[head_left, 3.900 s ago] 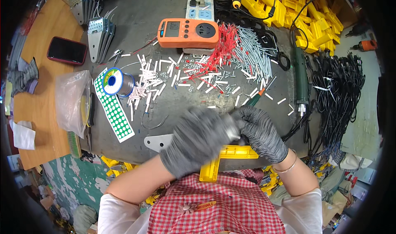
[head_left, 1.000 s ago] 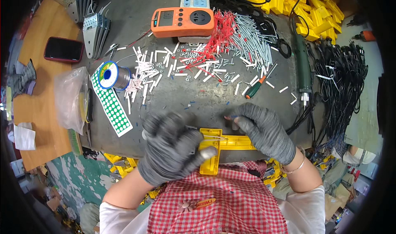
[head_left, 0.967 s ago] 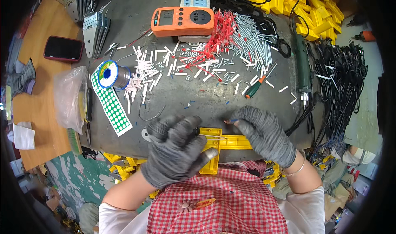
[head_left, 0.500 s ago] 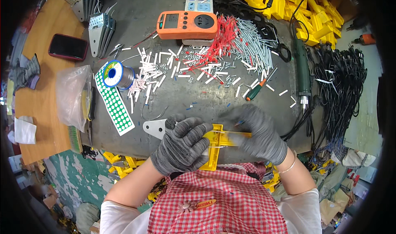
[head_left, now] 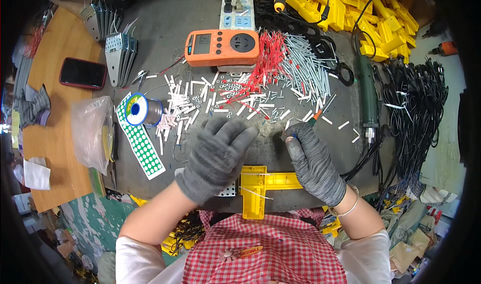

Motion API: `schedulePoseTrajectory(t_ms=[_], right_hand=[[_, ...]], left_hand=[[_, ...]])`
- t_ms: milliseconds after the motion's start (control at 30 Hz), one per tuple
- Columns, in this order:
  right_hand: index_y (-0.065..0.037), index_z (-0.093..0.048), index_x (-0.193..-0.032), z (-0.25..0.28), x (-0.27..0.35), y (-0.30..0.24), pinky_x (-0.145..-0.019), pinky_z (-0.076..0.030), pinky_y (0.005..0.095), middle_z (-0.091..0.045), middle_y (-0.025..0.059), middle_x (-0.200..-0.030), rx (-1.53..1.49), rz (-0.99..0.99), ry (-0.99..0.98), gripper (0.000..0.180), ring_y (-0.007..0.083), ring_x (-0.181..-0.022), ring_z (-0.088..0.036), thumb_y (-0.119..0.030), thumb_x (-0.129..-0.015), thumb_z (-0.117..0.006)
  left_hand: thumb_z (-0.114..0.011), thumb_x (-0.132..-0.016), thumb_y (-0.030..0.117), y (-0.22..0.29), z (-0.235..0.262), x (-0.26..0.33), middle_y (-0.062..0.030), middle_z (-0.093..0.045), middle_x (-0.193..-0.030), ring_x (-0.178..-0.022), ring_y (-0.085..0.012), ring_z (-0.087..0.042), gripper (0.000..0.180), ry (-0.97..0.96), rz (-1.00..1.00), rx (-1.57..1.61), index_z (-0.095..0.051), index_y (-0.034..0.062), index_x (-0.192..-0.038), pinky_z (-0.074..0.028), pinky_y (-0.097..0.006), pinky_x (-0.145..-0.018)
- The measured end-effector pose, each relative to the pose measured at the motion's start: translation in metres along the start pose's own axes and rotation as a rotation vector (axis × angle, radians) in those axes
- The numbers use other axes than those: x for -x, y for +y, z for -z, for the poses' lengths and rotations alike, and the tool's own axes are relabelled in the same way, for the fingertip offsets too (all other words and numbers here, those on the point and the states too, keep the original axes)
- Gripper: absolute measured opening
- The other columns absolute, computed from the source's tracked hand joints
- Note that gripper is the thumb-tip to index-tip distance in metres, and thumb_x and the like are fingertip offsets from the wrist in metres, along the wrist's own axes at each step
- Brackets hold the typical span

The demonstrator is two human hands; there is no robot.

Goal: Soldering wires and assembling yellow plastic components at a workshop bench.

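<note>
My left hand (head_left: 213, 156), in a grey knit glove, hovers with fingers stretched out and holds nothing visible. A perforated metal plate (head_left: 228, 191) shows partly from under it, its rest hidden. Right of that, a yellow T-shaped plastic part (head_left: 254, 194) lies at the table's front edge, with thin white wires across it. My right hand (head_left: 318, 166), also gloved, is over the part's right arm. Its thumb and fingers are pinched together; what they hold, if anything, is too small to tell. Just beyond its fingertips a green-and-orange screwdriver (head_left: 316, 116) lies, its handle end covered.
Loose screws (head_left: 305, 63), red wires (head_left: 270, 51) and white sleeves (head_left: 183, 101) spread behind my hands. An orange meter (head_left: 223, 47) stands at the back, a solder spool (head_left: 143, 110) at left. Right are a green power screwdriver (head_left: 368, 93) and black cables (head_left: 416, 98); yellow parts (head_left: 371, 18) pile far right.
My left hand has let go of the metal plate and yellow part and moved away from me. My right hand has moved toward the screwdriver. The yellow part has shifted slightly toward me.
</note>
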State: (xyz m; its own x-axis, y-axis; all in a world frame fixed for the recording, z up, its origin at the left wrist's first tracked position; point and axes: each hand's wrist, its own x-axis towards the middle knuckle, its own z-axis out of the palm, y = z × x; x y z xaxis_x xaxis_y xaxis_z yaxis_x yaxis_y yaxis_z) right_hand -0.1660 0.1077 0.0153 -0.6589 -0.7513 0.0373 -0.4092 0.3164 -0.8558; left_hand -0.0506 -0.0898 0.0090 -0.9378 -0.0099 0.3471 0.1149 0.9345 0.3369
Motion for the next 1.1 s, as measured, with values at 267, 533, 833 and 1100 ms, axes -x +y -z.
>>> schedulePoseTrajectory(t_ms=[267, 533, 833, 1100], right_hand=[[-0.001, -0.068, -0.105, 0.023, -0.005, 0.009, -0.074, -0.048, 0.0272, -0.066, 0.0022, -0.086, -0.503, -0.307, -0.041, 0.019, 0.0087, -0.079, -0.056, -0.018, -0.096, -0.064], [-0.003, -0.069, -0.105, 0.018, -0.012, -0.009, -0.073, -0.051, 0.0275, -0.066, 0.0028, -0.082, -0.37, -0.179, -0.441, 0.026, 0.0107, -0.079, -0.062, -0.027, -0.096, -0.065], [-0.002, -0.074, -0.1, 0.006, -0.018, -0.018, -0.067, -0.051, 0.028, -0.069, 0.0041, -0.079, -0.423, -0.212, -0.096, 0.024, 0.0119, -0.072, -0.064, -0.024, -0.091, -0.071], [-0.001, -0.07, -0.096, 0.004, -0.002, -0.022, -0.067, -0.052, 0.0318, -0.067, 0.0098, -0.082, -0.259, -0.089, -0.125, 0.024, 0.0195, -0.072, -0.066, -0.024, -0.087, -0.075]], left_hand=[[-0.055, -0.087, 0.023, -0.008, -0.023, -0.064, -0.0079, -0.063, -0.093, -0.092, -0.0239, -0.06, 0.028, -0.345, -0.428, -0.422, -0.067, 0.0073, -0.106, -0.049, -0.039, -0.077], [-0.067, -0.083, 0.0, -0.003, 0.012, -0.05, -0.0063, -0.063, -0.087, -0.084, -0.0211, -0.061, 0.022, -0.058, 0.076, 0.35, -0.066, 0.0023, -0.105, -0.052, -0.034, -0.076], [-0.074, -0.089, 0.016, 0.028, 0.023, -0.002, -0.0024, -0.071, -0.092, -0.086, -0.0078, -0.064, 0.025, -0.1, 0.927, 1.221, -0.071, 0.0022, -0.11, -0.053, -0.025, -0.079], [-0.072, -0.091, 0.017, 0.039, 0.028, 0.002, -0.0055, -0.071, -0.084, -0.078, -0.0109, -0.067, 0.021, -0.226, 0.952, 1.334, -0.069, -0.0015, -0.101, -0.053, -0.026, -0.069]])
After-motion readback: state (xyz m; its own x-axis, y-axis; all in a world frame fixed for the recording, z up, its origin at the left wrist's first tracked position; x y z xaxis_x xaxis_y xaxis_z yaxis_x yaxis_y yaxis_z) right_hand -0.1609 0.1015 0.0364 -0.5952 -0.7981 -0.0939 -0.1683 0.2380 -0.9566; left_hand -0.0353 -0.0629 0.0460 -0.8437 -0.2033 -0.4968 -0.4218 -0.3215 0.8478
